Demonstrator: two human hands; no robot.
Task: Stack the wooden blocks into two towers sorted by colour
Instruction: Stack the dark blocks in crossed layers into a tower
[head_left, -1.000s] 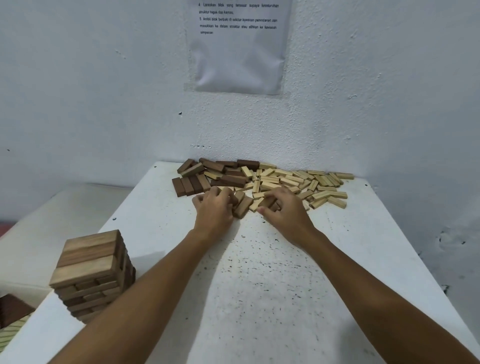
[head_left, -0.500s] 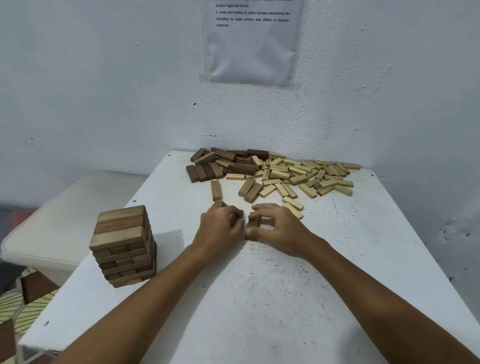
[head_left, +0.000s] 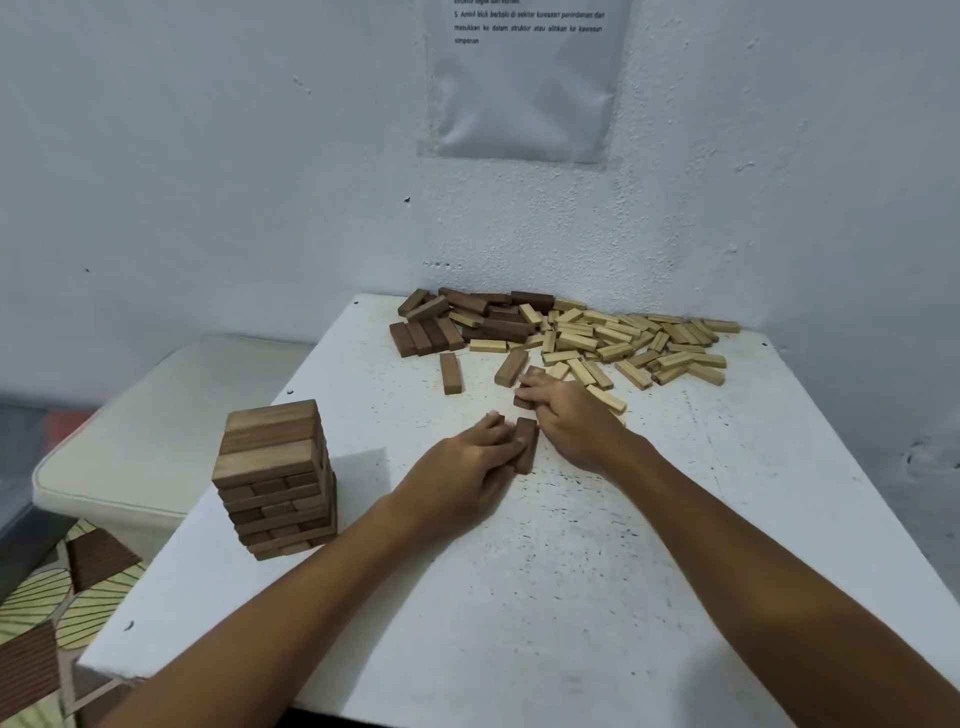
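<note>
A white desk (head_left: 519, 597) stands in a corner of white wall, with the loose block pile (head_left: 571, 338) along its far edge as the landmark. Half a second ago both hands met over dark blocks just in front of the pile; now they have parted. The left hand (head_left: 467, 467), drawn back from the pile toward the brown tower (head_left: 275, 478) (on the desk's left edge, well apart from the pile), holds a dark block (head_left: 525, 447) with its fingers curled round it. So a block is probably bound for that tower. The right hand (head_left: 566, 415) lies palm-down at the pile's near edge, fingers curled over another dark block (head_left: 522, 401); a firm grip cannot be told.
</note>
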